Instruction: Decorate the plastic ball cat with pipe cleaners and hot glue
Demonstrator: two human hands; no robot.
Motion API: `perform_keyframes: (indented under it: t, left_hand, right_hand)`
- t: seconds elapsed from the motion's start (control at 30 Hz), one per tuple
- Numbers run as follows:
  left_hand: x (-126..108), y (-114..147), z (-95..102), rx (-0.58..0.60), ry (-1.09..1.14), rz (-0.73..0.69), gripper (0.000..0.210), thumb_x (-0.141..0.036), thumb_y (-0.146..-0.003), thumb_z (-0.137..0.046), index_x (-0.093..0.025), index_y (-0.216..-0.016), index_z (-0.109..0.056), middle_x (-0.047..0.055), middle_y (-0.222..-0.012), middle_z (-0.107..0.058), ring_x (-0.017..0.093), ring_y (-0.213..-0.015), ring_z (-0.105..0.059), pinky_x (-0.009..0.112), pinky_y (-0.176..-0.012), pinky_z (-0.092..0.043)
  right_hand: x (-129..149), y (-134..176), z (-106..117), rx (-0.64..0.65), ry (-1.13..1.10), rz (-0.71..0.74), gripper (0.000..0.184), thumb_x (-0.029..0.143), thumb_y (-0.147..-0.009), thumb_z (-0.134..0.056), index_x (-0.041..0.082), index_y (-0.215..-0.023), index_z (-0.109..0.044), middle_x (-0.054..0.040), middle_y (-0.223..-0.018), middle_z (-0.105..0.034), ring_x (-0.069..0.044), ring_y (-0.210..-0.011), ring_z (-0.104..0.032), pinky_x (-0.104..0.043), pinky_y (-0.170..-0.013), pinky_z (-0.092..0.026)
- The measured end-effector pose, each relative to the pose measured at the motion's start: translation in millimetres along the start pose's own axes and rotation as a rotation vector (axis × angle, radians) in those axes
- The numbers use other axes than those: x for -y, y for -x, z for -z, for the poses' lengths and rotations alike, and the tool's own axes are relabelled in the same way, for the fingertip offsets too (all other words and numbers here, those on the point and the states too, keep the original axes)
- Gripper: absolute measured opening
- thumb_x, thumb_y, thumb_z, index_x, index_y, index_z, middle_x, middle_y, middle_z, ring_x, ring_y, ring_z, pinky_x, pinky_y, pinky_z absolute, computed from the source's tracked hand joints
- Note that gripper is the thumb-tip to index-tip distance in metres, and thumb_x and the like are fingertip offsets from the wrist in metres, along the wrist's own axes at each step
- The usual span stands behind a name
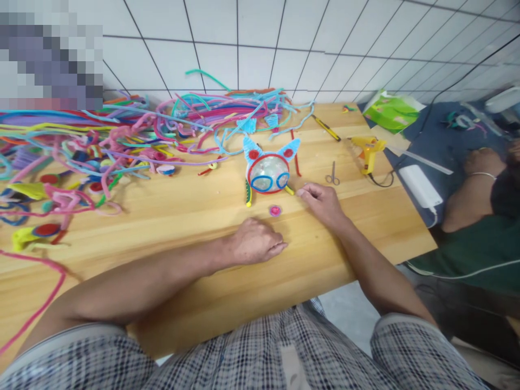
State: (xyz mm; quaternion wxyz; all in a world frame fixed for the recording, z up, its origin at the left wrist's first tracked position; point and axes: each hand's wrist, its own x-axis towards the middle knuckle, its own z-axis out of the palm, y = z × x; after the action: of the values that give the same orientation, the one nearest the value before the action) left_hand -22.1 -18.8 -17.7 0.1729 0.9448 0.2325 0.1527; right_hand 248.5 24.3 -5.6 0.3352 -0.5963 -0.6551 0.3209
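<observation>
My left hand lies on the wooden table, fingers curled in a loose fist, with no object showing in it. Just beyond it is a small pink-and-purple disc. My right hand has its fingers pinched together beside the yellow tip at the lower right of a fuzzy craft figure; whether they grip anything is hidden. That figure has a clear round middle rimmed in red, blue rings like glasses, and two blue ears with red dots. A green strip with a yellow end hangs at its left.
Pipe cleaners in many colours cover the table's left and back. Small scissors, a yellow utility knife and a yellow glue gun lie to the right. Past the table edge are a white power adapter and another person's arm.
</observation>
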Motion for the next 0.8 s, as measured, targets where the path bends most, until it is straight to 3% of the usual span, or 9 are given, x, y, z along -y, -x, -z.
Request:
perform_keyframes:
  t: [0.3, 0.6, 0.7, 0.8]
  left_hand:
    - [-1, -2, 4.2, 0.058, -0.025, 0.018, 0.049, -0.041, -0.115, -0.058, -0.021, -0.074, -0.077, 0.006, -0.068, -0.078, 0.020, -0.060, -0.071, 0.035, -0.054, -0.037]
    - [1, 0, -2.6, -0.034, -0.004, -0.015, 0.053, -0.037, -0.115, -0.054, -0.020, -0.067, -0.068, 0.004, -0.062, -0.075, 0.018, -0.053, -0.066, 0.034, -0.053, -0.035]
    - [1, 0, 0.0, -0.144, 0.042, -0.052, 0.053, -0.034, -0.116, -0.054, -0.021, -0.065, -0.063, 0.001, -0.058, -0.070, 0.017, -0.049, -0.061, 0.035, -0.052, -0.032]
    - [0, -2, 8.6, -0.391, 0.178, -0.076, 0.054, -0.028, -0.114, -0.059, -0.022, -0.062, -0.049, -0.003, -0.051, -0.057, 0.013, -0.046, -0.052, 0.034, -0.053, -0.033]
  right_hand:
    - [-2, 0, 0, 0.003, 0.004, -0.014, 0.038, 0.054, -0.095, -0.071, 0.023, -0.075, -0.068, 0.0019, -0.068, -0.056, -0.016, -0.069, -0.050, -0.032, -0.067, -0.038]
    - [2, -1, -1, 0.004, 0.009, -0.001, 0.038, 0.054, -0.095, -0.068, 0.023, -0.074, -0.067, 0.0027, -0.066, -0.054, -0.015, -0.067, -0.048, -0.032, -0.065, -0.036]
    - [3, -1, -3, -0.057, -0.002, 0.018, 0.038, 0.055, -0.093, -0.068, 0.024, -0.072, -0.066, 0.0033, -0.064, -0.052, -0.015, -0.065, -0.047, -0.031, -0.064, -0.036]
    - [-1, -5, -1, -0.190, 0.001, -0.002, 0.037, 0.054, -0.090, -0.068, 0.025, -0.068, -0.065, 0.0039, -0.063, -0.050, -0.015, -0.064, -0.045, -0.031, -0.064, -0.035]
